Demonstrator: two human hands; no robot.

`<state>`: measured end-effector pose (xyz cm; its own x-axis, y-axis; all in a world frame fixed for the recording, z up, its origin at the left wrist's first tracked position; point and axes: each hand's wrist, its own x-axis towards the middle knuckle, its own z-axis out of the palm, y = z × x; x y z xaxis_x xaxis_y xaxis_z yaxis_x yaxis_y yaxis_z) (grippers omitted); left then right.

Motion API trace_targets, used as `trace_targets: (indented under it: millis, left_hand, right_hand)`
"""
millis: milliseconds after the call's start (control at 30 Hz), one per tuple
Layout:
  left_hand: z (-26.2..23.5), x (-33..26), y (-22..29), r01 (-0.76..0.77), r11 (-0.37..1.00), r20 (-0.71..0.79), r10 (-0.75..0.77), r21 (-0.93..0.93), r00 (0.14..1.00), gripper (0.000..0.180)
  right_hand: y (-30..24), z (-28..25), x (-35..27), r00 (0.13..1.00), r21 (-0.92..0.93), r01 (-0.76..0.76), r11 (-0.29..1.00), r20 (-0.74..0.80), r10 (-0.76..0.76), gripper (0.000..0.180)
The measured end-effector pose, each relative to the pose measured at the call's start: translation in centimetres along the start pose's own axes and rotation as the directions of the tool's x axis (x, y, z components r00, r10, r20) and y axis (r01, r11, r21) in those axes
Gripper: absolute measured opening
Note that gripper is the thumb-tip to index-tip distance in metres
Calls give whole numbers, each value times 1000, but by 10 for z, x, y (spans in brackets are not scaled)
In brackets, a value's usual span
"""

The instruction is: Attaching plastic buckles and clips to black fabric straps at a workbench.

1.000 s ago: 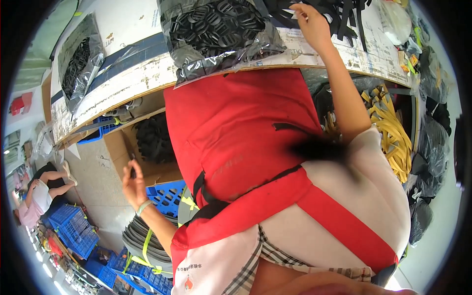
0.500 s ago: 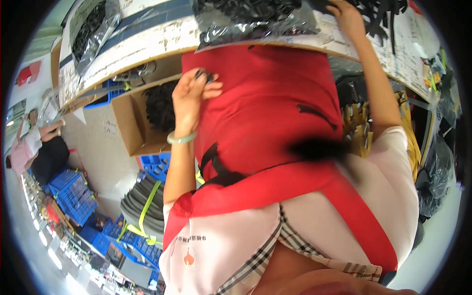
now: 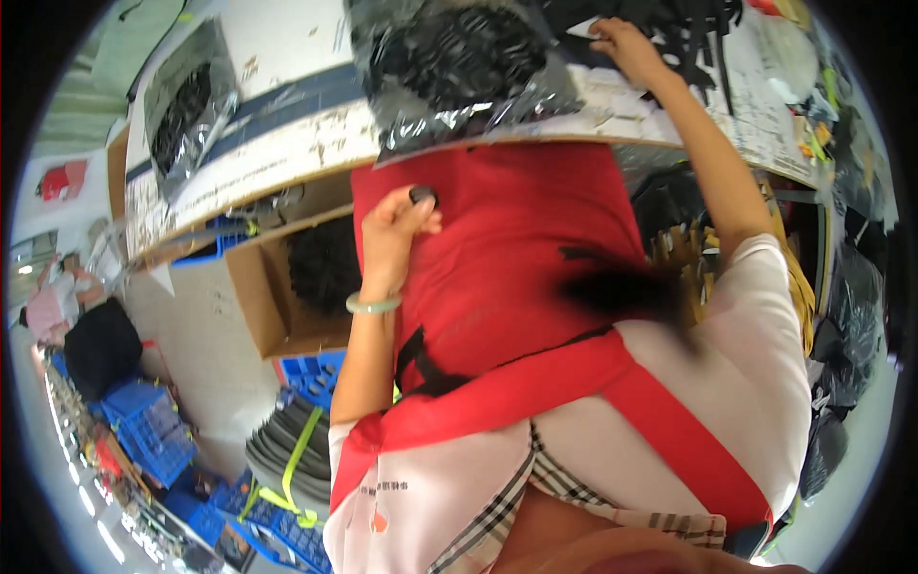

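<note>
Big plastic bag of black parts (image 3: 459,67) hogs the bench (image 3: 287,153) edge. Left hand (image 3: 397,225) pinches a small black piece (image 3: 423,195); right hand (image 3: 626,48) is pressed down on black strips (image 3: 688,29).

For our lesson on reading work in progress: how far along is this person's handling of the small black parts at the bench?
Done: nothing finished can be told apart on the bench.
In hand: the left hand pinches one small black part in front of the red apron; the right hand rests on the loose black pieces.
Left: two clear bags of black parts lie full on the bench.
</note>
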<state>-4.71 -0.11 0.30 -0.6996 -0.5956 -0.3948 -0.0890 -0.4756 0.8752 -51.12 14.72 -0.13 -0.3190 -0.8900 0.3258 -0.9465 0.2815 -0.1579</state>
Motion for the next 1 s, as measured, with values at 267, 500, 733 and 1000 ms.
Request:
trace_targets:
  millis: [267, 500, 733, 1000]
  left_hand:
    - [20, -1, 20, -117, 993, 75, 116, 4, 990, 19]
    - [37, -1, 37, -163, 987, 9, 163, -18, 987, 15]
    - [42, 3, 20, -265, 964, 37, 265, -25, 963, 15]
    - [31, 2, 16, -619, 563, 84, 699, 547, 710, 16]
  right_hand:
    - [-16, -34, -3, 982, 219, -149, 964, -81, 170, 18]
    - [-267, -85, -23, 822, 763, -559, 324, 561, 97, 21]
    - [-289, -37, -43, 743, 746, -660, -89, 666, 66, 19]
    - [-313, -35, -39, 728, 683, -592, -427, 681, 80, 16]
